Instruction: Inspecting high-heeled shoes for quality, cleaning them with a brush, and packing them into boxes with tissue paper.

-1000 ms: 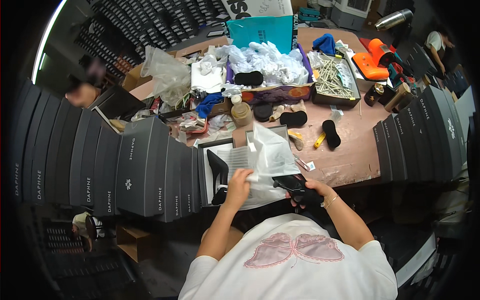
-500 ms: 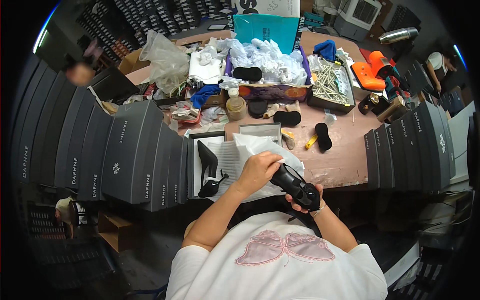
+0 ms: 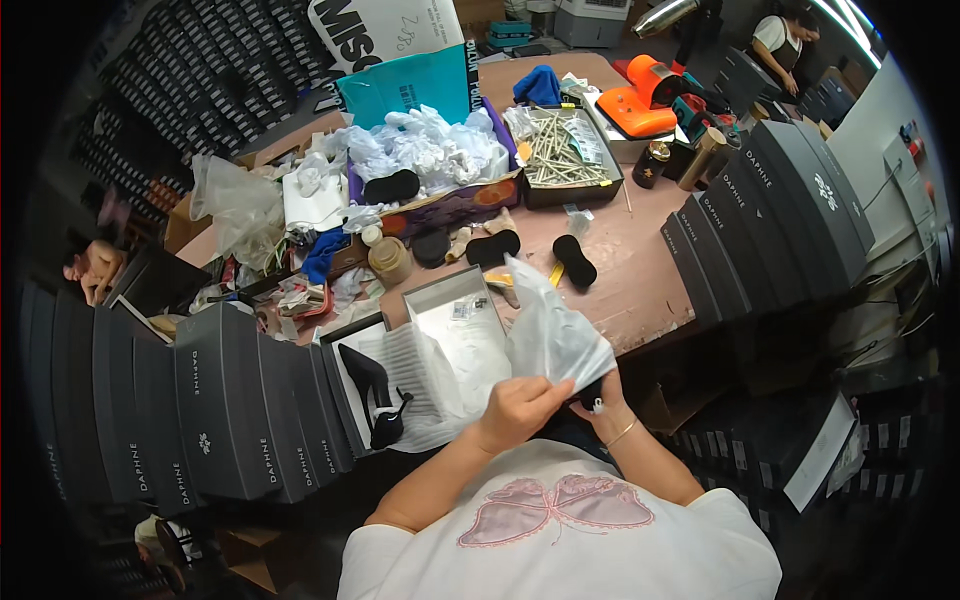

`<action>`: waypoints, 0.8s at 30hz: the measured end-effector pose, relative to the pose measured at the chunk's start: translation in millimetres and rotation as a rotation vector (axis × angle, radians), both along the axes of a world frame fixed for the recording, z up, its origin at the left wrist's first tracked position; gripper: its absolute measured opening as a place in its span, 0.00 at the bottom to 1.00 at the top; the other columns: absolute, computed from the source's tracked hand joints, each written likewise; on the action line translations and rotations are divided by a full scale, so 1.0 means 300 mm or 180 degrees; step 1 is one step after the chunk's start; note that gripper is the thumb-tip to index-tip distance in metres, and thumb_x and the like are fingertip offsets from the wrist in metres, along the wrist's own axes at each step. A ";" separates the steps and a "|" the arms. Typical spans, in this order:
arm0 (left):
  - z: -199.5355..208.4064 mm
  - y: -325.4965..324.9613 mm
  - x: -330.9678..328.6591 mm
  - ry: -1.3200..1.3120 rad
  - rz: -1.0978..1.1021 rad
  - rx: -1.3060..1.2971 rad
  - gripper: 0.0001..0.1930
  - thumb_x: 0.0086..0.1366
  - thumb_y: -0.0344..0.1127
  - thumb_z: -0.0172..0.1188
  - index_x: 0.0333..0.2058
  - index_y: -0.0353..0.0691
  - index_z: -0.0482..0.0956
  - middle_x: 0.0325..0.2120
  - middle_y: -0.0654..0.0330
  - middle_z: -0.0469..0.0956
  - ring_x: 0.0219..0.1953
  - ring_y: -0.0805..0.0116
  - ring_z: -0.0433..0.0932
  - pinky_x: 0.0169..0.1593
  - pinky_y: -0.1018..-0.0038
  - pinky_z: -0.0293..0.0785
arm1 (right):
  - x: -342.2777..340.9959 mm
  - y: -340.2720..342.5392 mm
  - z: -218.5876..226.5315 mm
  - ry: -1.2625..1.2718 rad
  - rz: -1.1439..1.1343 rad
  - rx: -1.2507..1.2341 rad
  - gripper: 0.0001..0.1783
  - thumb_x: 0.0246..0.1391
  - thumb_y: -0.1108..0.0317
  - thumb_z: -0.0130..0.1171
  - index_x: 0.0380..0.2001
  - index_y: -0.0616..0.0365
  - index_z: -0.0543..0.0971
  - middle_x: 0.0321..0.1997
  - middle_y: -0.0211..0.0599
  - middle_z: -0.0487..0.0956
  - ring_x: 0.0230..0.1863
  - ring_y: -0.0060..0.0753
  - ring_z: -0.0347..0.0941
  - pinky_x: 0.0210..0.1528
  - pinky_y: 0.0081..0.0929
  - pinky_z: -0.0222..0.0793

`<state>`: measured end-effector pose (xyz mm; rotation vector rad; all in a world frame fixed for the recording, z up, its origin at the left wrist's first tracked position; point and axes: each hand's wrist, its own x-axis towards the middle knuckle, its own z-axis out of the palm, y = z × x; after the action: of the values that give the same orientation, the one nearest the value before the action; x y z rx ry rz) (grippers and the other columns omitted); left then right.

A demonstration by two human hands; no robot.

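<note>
With its fingers pinched, my left hand [image 3: 520, 410] grips the edge of a thin white translucent bag [image 3: 560, 335]. The bag stands up over the black high-heeled shoe [image 3: 592, 396] in my right hand [image 3: 612, 408], so only a small dark part of that shoe shows. My right fingers wrap round the shoe and are partly hidden by the bag. To the left, a second black high-heeled shoe [image 3: 368, 378] lies on its side in a dark grey shoebox [image 3: 337, 395], beside white ribbed wrapping sheet [image 3: 425, 385]. An open grey box part [image 3: 452, 335] with a white inside lies next to it.
Stacked dark shoeboxes stand left [image 3: 225, 400] and right [image 3: 790, 200]. Farther back are a purple carton [image 3: 450, 203] of crumpled white paper, a box of thin sticks [image 3: 570, 150], an orange device [image 3: 637, 112], a jar [image 3: 390, 262] and black oval pads [image 3: 574, 262].
The white bag has come up over the shoe in my right hand, and my left hand has moved down along it. The view has swung to the right.
</note>
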<state>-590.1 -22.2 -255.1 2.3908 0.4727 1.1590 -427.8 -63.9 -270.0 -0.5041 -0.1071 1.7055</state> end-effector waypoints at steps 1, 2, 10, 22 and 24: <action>-0.013 -0.021 0.044 -0.0099 -0.0157 -0.0080 0.17 0.46 0.24 0.66 0.39 0.38 0.80 0.18 0.61 0.70 0.17 0.65 0.71 0.20 0.71 0.67 | 0.019 -0.013 -0.041 -0.0525 -0.0292 0.0124 0.25 0.63 0.55 0.45 0.58 0.57 0.66 0.55 0.38 0.73 0.56 0.37 0.70 0.58 0.35 0.68; -0.024 -0.039 0.081 -0.0184 -0.0311 -0.0153 0.17 0.46 0.24 0.66 0.39 0.38 0.80 0.18 0.62 0.70 0.17 0.65 0.71 0.20 0.71 0.67 | 0.036 -0.027 -0.136 -0.1038 -0.0579 0.0253 0.25 0.63 0.56 0.46 0.59 0.57 0.66 0.55 0.38 0.73 0.56 0.36 0.70 0.59 0.34 0.68; -0.083 -0.095 0.239 -0.0135 -0.0597 -0.0471 0.17 0.48 0.24 0.63 0.40 0.36 0.78 0.19 0.60 0.69 0.19 0.65 0.73 0.21 0.70 0.68 | 0.231 -0.067 -0.190 -0.0316 -0.0696 -0.0507 0.23 0.64 0.54 0.42 0.55 0.57 0.70 0.52 0.37 0.75 0.50 0.37 0.72 0.52 0.37 0.71; -0.413 0.224 -0.180 0.2809 0.3375 -0.1068 0.34 0.52 0.41 0.66 0.56 0.34 0.66 0.49 0.47 0.70 0.61 0.47 0.59 0.62 0.36 0.43 | 0.469 0.218 -0.083 -0.7823 0.1249 0.1954 0.26 0.52 0.68 0.60 0.53 0.69 0.69 0.56 0.63 0.68 0.58 0.62 0.63 0.59 0.42 0.61; -0.474 0.244 -0.289 0.3044 0.2878 -0.1431 0.20 0.56 0.34 0.60 0.48 0.34 0.74 0.37 0.51 0.77 0.52 0.52 0.69 0.61 0.37 0.45 | 0.318 0.299 -0.092 -0.7024 0.1281 0.2462 0.29 0.52 0.69 0.61 0.55 0.69 0.67 0.60 0.60 0.65 0.61 0.60 0.61 0.63 0.42 0.58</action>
<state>-676.7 51.0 -397.3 2.1650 1.9972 -0.0089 -332.6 25.9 -297.7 -1.5181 -2.3599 0.5022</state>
